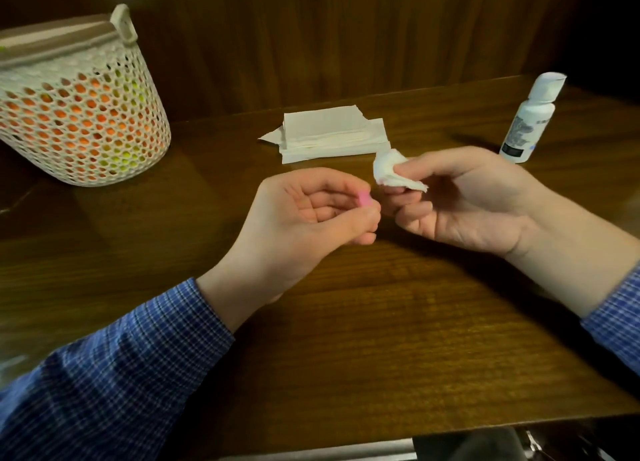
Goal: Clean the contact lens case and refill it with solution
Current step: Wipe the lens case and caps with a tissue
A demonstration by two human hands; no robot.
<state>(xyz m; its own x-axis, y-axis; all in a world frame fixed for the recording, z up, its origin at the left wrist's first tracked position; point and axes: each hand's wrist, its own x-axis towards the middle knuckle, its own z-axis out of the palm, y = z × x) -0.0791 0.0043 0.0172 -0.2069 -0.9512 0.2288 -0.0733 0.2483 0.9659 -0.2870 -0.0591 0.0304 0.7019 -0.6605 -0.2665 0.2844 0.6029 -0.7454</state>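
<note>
My left hand pinches a small pink contact lens case between thumb and fingertips above the middle of the wooden table; only a sliver of pink shows. Right beside it, my right hand holds a crumpled white tissue pinched between thumb and forefinger, close to the pink piece. A white solution bottle with its flip cap open stands upright at the far right.
A stack of folded white tissues lies just beyond my hands. A white mesh basket with orange and yellow contents sits at the far left. A dark wood panel wall runs behind the table.
</note>
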